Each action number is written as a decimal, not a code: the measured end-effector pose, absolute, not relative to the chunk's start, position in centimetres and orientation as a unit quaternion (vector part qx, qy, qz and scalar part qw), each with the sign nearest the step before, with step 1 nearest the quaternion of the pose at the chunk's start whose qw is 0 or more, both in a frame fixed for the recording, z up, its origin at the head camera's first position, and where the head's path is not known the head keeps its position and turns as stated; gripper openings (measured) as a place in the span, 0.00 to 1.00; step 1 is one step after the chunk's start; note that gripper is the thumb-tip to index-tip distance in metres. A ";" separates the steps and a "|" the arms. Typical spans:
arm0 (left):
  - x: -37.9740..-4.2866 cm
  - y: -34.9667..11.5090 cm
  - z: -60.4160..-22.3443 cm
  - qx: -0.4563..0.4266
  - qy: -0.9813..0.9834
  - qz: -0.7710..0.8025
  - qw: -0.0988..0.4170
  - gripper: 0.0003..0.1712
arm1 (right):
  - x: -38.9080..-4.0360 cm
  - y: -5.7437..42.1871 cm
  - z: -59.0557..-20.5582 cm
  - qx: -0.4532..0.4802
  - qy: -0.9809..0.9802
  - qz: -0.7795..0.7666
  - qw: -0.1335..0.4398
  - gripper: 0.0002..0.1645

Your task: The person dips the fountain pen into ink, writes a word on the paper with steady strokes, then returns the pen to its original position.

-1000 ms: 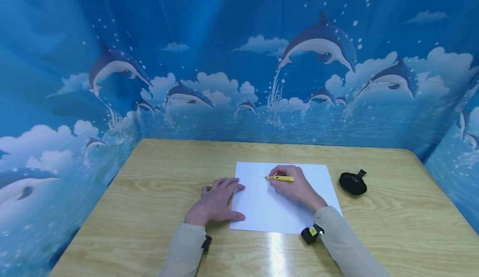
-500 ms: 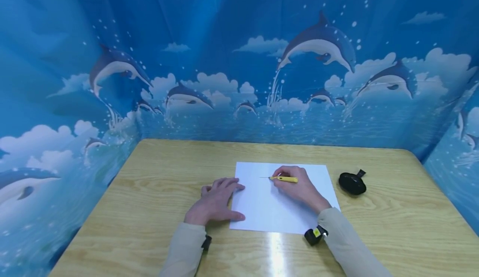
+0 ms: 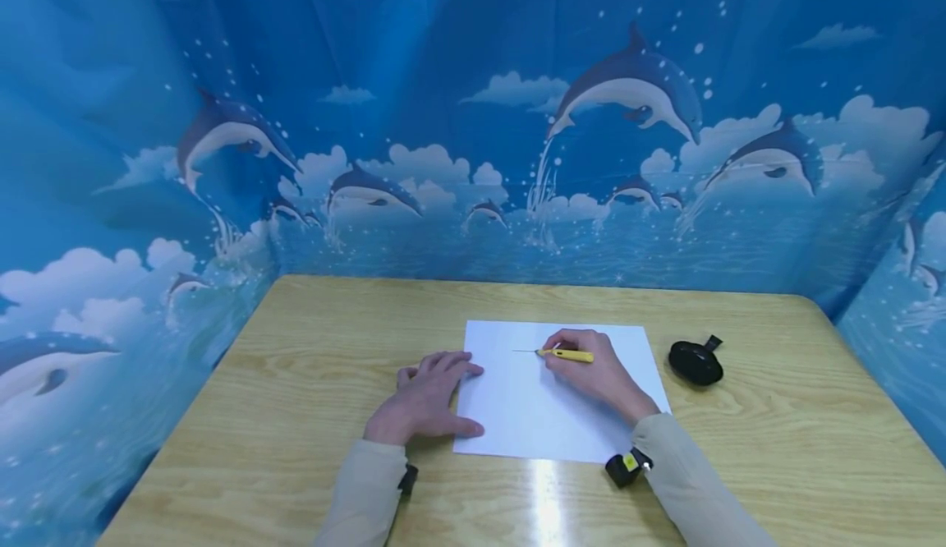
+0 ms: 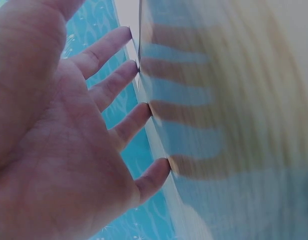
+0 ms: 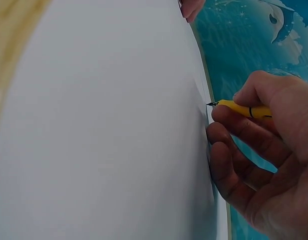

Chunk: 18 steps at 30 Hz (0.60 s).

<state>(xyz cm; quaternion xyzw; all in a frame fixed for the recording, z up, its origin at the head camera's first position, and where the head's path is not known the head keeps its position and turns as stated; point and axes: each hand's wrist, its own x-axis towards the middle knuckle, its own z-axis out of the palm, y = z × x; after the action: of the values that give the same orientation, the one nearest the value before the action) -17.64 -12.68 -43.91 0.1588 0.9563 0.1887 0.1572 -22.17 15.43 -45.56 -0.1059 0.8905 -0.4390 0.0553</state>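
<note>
Yellow pen (image 3: 567, 355) pinched in right hand (image 3: 599, 373) fingers, lengthwise left-right, nib pointing left.

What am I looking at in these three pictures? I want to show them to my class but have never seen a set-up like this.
There is no machine: a person works with bare hands and wears three cameras. The wide picture comes from a camera on the head, looking down at a wooden table ringed by a blue dolphin backdrop. The other two come from cameras on the wrists, so each shows its own hand from very close.

On the table lies a white sheet of paper, and to its right a small black object that I cannot identify. The left hand lies flat with straight fingers at the sheet's left edge. The right hand pinches a yellow pen, its tip at the paper beside a thin line.
</note>
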 end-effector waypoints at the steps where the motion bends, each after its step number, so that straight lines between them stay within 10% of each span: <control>1: -17.6 -12.7 -43.9 0.158 0.956 0.189 0.157 0.47 | -22.2 15.5 -45.6 -0.107 0.891 -0.438 0.055 0.09; 18: -17.6 -12.6 -43.9 0.153 0.956 0.194 0.159 0.46 | -22.0 16.7 -45.9 -0.110 0.893 -0.434 0.031 0.07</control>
<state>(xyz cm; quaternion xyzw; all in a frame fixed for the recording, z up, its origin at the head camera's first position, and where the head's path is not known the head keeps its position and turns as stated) -17.56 -12.63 -43.90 0.1530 0.9559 0.1941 0.1588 -22.03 16.66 -45.86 -0.1096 0.8935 -0.4345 0.0311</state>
